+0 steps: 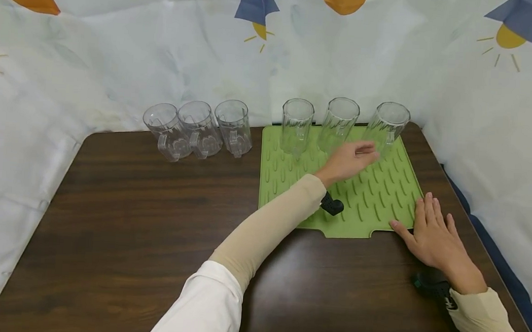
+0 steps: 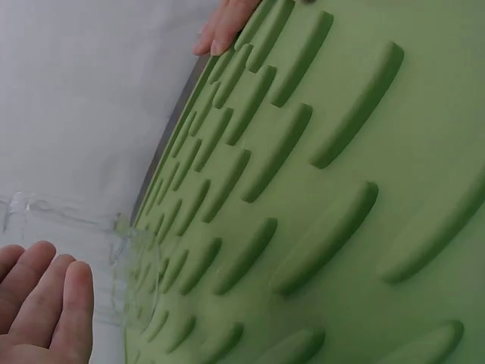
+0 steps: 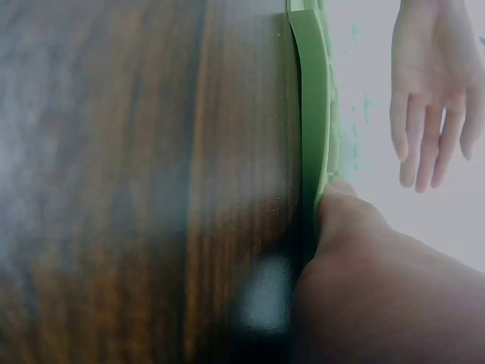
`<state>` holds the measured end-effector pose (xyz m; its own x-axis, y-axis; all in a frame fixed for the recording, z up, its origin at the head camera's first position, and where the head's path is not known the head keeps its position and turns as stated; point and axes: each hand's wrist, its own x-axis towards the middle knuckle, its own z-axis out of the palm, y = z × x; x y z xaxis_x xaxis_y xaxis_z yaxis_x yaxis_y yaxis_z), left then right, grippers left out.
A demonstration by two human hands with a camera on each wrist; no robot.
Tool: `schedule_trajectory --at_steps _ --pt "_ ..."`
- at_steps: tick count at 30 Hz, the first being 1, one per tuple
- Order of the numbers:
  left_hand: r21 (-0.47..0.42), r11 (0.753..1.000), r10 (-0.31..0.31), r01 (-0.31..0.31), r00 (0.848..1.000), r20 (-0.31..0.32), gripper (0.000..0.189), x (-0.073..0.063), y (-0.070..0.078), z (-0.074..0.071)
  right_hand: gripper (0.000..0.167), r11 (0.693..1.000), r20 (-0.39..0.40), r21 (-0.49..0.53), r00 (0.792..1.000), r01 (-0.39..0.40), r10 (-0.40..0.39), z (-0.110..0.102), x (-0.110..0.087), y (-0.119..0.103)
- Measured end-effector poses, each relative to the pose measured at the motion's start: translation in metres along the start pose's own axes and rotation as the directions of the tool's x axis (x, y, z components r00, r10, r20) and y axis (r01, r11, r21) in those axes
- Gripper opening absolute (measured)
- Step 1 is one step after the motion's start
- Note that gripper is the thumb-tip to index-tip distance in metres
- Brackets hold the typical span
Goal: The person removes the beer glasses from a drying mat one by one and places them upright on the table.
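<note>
My left hand (image 1: 348, 161) is above the green ridged mat (image 1: 274, 187), just in front of the rightmost clear mug (image 1: 391, 115) on it. Its fingers look nearly straight in the right wrist view, with nothing between them. Two more clear mugs, the left one (image 1: 298, 114) and the middle one (image 1: 342, 112), stand along the mat's back part. My right hand (image 1: 435, 240) lies palm down at the mat's front right corner, fingers spread. In the right wrist view its thumb (image 3: 345, 208) touches the mat's raised rim (image 3: 314, 98).
Left of the mat, three more clear mugs stand in a row on the dark wooden table (image 1: 129, 229): a left one (image 1: 169, 134), a middle one (image 1: 200, 131) and a right one (image 1: 234, 128). A white printed sheet (image 1: 186, 44) hangs behind and beside the table.
</note>
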<state>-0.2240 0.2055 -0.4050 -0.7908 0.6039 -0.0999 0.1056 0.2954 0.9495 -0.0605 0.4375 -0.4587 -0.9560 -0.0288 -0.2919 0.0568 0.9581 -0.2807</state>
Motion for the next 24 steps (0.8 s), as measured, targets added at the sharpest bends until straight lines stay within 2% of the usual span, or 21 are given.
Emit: schedule_trajectory --at_steps 9,15,24 --pt "-0.018 0.999 0.034 -0.033 0.999 0.01 0.057 0.014 -0.001 0.014 0.105 1.0 -0.001 0.016 1.0 -0.014 0.014 0.001 -0.001 0.002" --pt "-0.03 0.999 0.038 -0.038 0.999 0.0 0.055 0.016 -0.003 0.022 0.105 1.0 -0.002 0.009 1.0 -0.018 0.018 0.002 0.0 0.001" --pt "-0.025 0.996 0.084 -0.087 0.991 -0.101 0.038 0.022 -0.011 0.03 0.105 1.0 -0.019 0.0 1.0 -0.021 0.021 0.002 0.002 0.001"
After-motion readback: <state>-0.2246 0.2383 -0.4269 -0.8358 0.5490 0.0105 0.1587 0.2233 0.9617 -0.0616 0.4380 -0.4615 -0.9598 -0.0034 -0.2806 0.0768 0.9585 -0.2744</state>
